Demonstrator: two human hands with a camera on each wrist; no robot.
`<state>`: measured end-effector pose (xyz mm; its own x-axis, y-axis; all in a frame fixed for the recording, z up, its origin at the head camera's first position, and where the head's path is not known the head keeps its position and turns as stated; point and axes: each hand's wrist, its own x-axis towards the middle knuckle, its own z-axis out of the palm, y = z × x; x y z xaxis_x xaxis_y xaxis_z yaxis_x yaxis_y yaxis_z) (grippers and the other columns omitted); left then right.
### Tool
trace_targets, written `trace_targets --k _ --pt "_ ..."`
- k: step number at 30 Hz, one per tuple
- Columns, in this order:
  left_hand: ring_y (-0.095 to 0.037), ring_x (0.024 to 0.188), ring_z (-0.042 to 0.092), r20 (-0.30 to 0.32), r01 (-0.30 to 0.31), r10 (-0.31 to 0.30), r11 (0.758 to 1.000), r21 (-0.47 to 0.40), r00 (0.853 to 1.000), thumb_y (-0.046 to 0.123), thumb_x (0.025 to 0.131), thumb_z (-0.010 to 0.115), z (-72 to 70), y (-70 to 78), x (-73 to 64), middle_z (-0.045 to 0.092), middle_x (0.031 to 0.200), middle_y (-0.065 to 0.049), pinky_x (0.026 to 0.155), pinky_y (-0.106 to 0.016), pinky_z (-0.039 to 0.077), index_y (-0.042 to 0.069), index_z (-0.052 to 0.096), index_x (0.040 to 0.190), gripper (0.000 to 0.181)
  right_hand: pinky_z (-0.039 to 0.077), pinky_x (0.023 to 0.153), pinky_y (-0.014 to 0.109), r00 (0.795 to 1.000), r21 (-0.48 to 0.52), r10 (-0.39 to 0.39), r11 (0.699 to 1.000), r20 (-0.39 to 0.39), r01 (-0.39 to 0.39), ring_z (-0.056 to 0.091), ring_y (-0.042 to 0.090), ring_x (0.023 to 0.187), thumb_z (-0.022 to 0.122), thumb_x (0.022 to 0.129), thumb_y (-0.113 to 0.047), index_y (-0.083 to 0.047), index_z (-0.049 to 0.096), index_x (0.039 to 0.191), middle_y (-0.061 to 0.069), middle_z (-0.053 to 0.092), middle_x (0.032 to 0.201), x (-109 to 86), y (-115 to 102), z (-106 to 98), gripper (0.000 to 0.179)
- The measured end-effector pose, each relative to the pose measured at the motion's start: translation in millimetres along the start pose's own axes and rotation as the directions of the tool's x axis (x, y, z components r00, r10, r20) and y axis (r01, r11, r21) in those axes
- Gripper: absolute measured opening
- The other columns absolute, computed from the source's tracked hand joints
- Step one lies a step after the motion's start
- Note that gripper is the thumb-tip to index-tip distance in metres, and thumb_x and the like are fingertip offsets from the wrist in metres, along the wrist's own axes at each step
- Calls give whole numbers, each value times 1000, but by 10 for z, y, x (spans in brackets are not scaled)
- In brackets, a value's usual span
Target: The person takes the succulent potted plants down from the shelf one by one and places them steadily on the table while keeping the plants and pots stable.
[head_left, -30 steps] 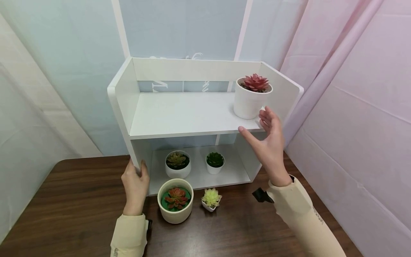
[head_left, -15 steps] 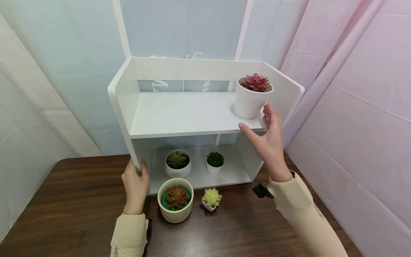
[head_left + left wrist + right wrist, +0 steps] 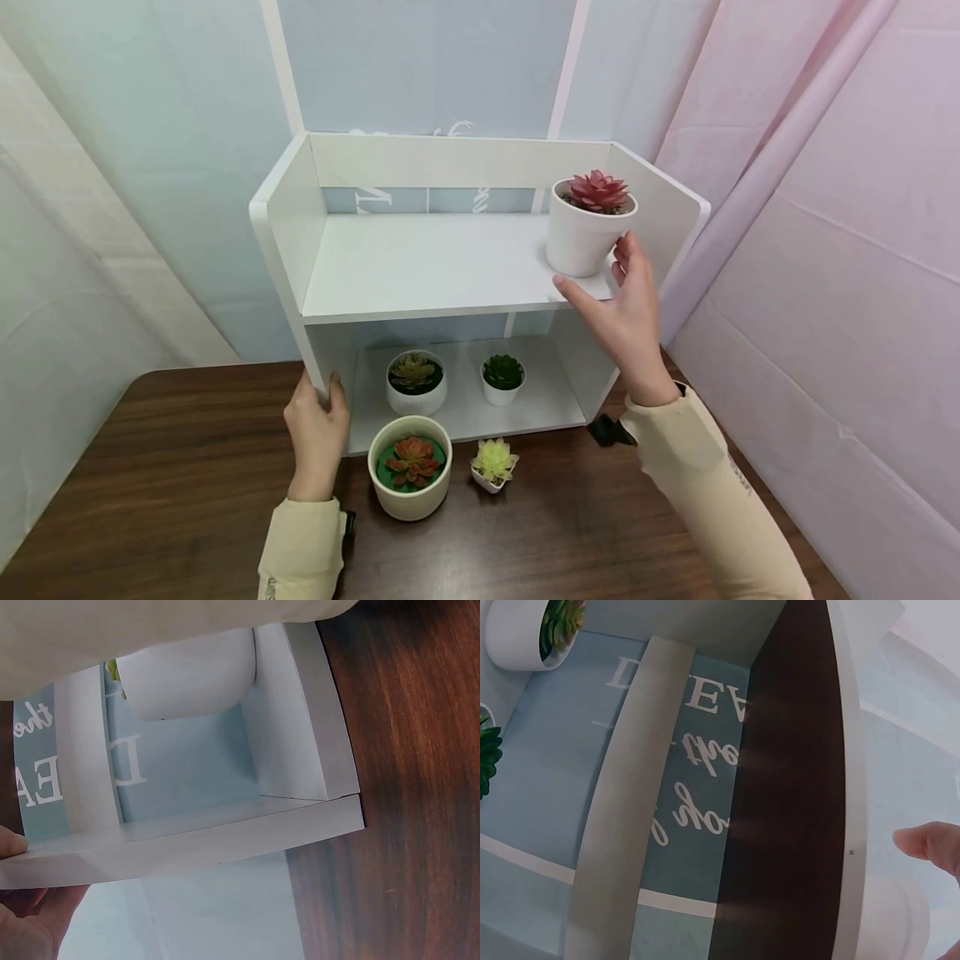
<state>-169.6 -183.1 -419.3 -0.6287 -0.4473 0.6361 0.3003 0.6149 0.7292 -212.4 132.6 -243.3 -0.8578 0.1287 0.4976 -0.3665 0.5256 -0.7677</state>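
Note:
A two-tier white shelf (image 3: 427, 262) stands on the wooden table. My left hand (image 3: 317, 429) grips its left side panel low down; the left wrist view shows the thumb (image 3: 10, 844) on one face and fingers on the other. On the right of the upper tier sits a white pot (image 3: 581, 243) with a red succulent (image 3: 598, 192). My right hand (image 3: 628, 321) is spread around the front right of this pot, fingertips right at its side and thumb apart below its base. The right wrist view shows that thumb (image 3: 928, 844) near the shelf edge.
On the lower tier stand a white pot (image 3: 417, 404) with a brownish-green succulent and a smaller one (image 3: 500, 397) with a dark green plant. A cream pot (image 3: 408, 504) and a small yellow-green succulent (image 3: 494, 461) stand on the table before the shelf. Curtains hang behind.
My right hand has moved slightly up and inward, closer to the pot with the red succulent. The left hand has stayed on the side panel, and the pots have not moved.

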Motion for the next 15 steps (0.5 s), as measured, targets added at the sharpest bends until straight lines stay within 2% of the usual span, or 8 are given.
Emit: trace_targets --k 15 --pt "-51 92 63 -7 -2 2 1000 0 1000 -5 89 56 0 -11 -2 64 104 -33 68 -62 50 -13 58 112 24 31 113 34 1000 -17 26 1000 -4 -26 35 23 137 80 77 -27 -1 24 149 17 34 147 160 23 43 95"
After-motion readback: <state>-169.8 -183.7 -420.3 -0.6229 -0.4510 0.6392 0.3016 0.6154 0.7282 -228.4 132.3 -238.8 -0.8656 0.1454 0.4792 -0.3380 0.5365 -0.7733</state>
